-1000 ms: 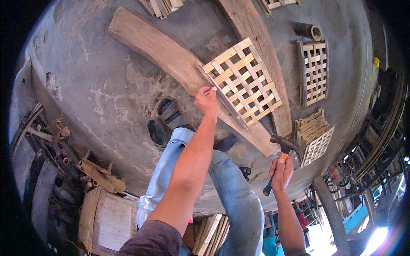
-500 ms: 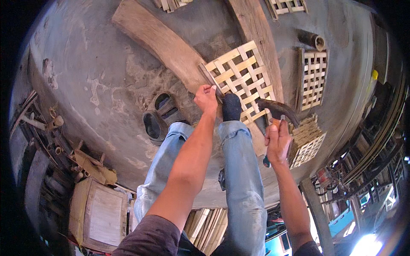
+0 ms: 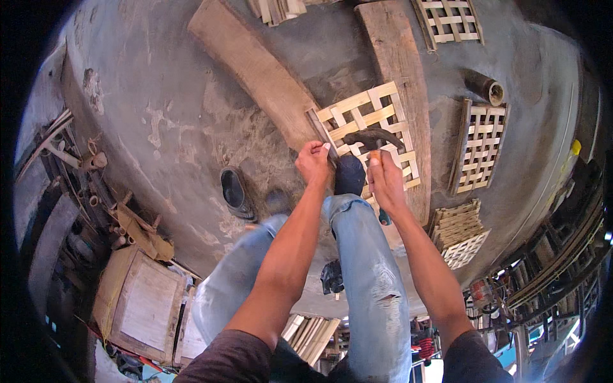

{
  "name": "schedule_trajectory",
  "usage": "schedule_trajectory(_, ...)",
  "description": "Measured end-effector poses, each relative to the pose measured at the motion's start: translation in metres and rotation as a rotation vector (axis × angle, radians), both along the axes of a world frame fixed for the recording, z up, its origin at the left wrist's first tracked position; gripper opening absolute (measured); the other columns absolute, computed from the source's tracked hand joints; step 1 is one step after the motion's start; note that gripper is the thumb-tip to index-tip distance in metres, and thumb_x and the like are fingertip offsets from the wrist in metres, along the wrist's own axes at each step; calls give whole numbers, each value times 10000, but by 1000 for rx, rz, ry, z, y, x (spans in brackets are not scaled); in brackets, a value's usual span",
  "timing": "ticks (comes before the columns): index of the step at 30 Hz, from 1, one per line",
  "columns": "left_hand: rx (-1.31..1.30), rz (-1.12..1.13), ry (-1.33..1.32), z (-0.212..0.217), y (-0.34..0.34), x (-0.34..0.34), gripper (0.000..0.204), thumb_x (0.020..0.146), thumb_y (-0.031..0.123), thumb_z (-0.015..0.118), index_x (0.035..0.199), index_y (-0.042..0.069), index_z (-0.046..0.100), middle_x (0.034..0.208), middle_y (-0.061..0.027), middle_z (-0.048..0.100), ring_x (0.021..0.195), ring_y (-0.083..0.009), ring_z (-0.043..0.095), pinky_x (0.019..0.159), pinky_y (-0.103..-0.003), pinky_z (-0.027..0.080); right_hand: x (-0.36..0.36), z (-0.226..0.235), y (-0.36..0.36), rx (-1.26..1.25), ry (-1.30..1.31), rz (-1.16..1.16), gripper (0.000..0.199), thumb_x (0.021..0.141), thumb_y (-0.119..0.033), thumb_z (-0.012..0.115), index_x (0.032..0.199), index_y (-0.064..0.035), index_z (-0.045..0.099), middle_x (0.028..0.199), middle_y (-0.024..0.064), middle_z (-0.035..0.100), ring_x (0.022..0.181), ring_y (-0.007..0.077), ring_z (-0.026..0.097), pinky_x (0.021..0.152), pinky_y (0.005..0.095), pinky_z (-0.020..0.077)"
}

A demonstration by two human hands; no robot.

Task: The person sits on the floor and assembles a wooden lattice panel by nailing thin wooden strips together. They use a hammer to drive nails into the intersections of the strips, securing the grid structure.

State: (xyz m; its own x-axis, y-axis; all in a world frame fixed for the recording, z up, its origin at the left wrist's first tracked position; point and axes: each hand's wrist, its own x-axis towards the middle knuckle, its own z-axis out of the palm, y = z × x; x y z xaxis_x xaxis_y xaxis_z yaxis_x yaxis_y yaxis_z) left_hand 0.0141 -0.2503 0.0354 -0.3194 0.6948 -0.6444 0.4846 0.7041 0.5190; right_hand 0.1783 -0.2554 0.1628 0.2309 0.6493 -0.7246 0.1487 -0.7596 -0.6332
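A woven panel of pale bamboo strips (image 3: 357,113) lies across two wooden planks, with a thin dark wooden strip (image 3: 321,131) along its left edge. My left hand (image 3: 313,163) is pinched at the lower end of that strip; whatever its fingertips hold is too small to make out. In my right hand (image 3: 387,184) is a hammer (image 3: 373,136), gripped by its handle, its dark head over the panel and apart from the strip. My right foot, in a dark sock (image 3: 350,175), presses on the panel's near edge.
Curved planks, the left plank (image 3: 249,64) and the right plank (image 3: 402,70), rest on the concrete floor. To the right lie a framed woven panel (image 3: 480,147), a bamboo tube (image 3: 493,92) and stacked woven panels (image 3: 458,230). A dark sandal (image 3: 235,191) sits at left.
My right hand has swung the hammer leftward, from beside the panel to above it. My left hand keeps its pinch at the strip. My left leg has moved and is blurred.
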Motion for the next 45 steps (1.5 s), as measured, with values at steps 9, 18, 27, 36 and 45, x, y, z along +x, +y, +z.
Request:
schedule_trajectory(9,-13,-9,4,17,11,4,276,801,244,779,934,12,708,827,-119,728,783,-214,708,746,-343,550,4,-74,12,104,157,-4,306,1057,-303,412,1020,-17,514,590,27,501,485,117,495,466,295,415)
schedule_trajectory(18,337,-194,-220,-9,100,-50,259,935,226,667,1065,2,672,862,-47,701,823,-126,653,665,-280,541,-30,-87,11,245,279,-233,260,1061,-265,414,976,-30,485,635,19,496,495,104,503,451,282,408)
schedule_trajectory(27,300,-538,-163,-12,121,-47,259,881,230,731,994,-3,707,836,-66,715,775,-147,663,722,-305,538,-29,-106,-10,81,351,-205,346,1071,-359,367,942,-51,460,673,23,498,493,112,497,425,283,421)
schedule_trajectory(36,280,-664,-81,-5,127,-45,180,869,166,724,953,8,709,816,-105,717,751,-187,671,732,-337,522,-65,-104,1,52,265,-379,344,1064,-353,380,973,-31,459,658,49,517,478,142,528,429,312,446)
schedule_trajectory(45,323,-682,-101,-11,126,-48,209,892,207,703,963,11,701,802,-93,700,738,-193,654,732,-347,510,-81,-125,-7,135,305,-330,375,1062,-367,368,946,-26,471,637,56,524,460,167,536,430,341,444)
